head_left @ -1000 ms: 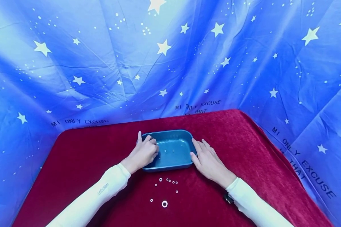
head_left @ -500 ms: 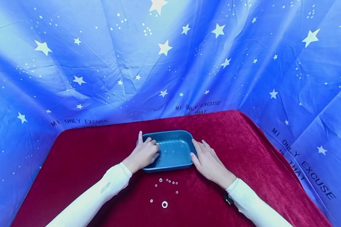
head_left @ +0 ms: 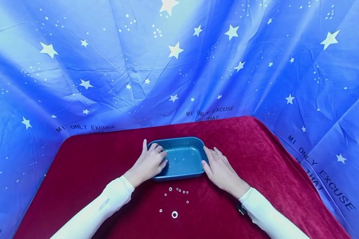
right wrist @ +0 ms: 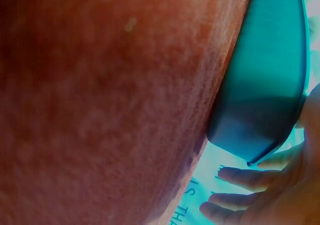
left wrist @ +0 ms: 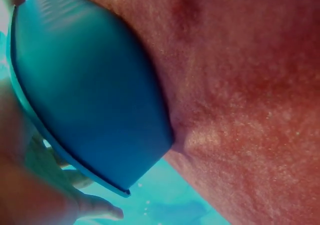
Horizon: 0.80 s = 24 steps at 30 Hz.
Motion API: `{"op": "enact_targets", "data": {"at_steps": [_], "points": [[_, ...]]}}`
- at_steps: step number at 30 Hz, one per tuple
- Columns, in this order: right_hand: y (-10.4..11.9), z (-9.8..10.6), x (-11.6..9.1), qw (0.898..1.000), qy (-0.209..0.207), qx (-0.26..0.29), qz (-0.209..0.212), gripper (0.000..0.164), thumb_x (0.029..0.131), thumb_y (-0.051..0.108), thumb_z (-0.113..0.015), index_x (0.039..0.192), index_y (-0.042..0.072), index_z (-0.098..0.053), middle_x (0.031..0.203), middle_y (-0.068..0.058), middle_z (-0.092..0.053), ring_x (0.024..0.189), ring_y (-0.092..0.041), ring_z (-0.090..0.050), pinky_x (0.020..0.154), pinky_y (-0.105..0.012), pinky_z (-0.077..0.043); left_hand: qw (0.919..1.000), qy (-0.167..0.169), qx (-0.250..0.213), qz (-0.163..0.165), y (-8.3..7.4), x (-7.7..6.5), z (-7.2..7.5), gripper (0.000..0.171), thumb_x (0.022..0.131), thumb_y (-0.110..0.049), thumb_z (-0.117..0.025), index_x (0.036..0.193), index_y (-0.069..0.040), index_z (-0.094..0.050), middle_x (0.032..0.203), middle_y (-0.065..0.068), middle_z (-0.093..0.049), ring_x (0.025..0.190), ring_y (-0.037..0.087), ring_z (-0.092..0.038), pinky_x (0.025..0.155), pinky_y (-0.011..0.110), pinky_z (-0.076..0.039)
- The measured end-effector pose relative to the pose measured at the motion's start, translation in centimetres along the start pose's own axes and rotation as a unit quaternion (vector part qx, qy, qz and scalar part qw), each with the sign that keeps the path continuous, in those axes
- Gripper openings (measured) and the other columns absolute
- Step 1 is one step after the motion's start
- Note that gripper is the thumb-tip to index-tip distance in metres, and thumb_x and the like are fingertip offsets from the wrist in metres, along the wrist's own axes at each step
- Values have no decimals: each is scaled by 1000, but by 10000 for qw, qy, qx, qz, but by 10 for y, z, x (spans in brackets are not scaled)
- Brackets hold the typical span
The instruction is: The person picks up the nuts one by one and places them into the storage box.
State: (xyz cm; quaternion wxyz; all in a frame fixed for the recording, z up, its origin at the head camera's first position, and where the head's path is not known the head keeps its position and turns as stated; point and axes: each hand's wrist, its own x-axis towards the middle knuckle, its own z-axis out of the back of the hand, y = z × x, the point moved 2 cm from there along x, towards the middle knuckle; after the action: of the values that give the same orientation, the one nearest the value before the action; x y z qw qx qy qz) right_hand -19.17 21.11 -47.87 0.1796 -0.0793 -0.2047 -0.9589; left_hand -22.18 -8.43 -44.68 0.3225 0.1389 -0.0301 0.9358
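A blue-green rectangular box (head_left: 179,176) stands open-topped on the red cloth. My left hand (head_left: 146,164) reaches over its left end, with bent fingers inside and one finger sticking out past the rim. The fingertips are hidden, so whether they hold anything cannot be seen. At the box's right end, my right hand (head_left: 222,171) rests its thumb and straight fingers against the rim. Several tiny bright pieces (head_left: 175,159) lie on the box floor. In front of the box are several small silvery rings like nuts (head_left: 170,189), and a larger ring (head_left: 175,214) lies nearest me.
Red velvety cloth (head_left: 101,162) covers the table. A blue curtain with white stars (head_left: 175,50) hangs behind and along both sides. In the wrist views, the box's outer side wall (left wrist: 95,85) rises from the cloth.
My left hand has shifted slightly left, and its thumb and fingers look a little more spread. The right hand stays at the rim. The box and the rings lie as before.
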Motion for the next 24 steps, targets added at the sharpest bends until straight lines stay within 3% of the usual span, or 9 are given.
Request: {"op": "enact_targets", "data": {"at_steps": [10, 24], "points": [[0, 0, 0, 10000, -9, 31, 13, 68, 111, 30, -59, 166, -5, -40, 159, -28, -54, 154, -56, -41, 121, -71, -39, 9994, -350, 51, 48, -1, -12, 4, 23, 100, -28, -80, 116, -11, -83, 125, 15, -72, 129, 39, -60, 115, 85, -34], [-1, 0, -1, 10000, -21, 54, -11, 68, 111, 30, -60, 166, -5, -39, 159, -29, -54, 154, -56, -40, 120, -72, -39, 9983, -389, -104, 424, -1, -26, 13, 32, 99, -28, -79, 126, -10, -80, 137, 19, -69, 139, 44, -54, 117, 86, -29]]}}
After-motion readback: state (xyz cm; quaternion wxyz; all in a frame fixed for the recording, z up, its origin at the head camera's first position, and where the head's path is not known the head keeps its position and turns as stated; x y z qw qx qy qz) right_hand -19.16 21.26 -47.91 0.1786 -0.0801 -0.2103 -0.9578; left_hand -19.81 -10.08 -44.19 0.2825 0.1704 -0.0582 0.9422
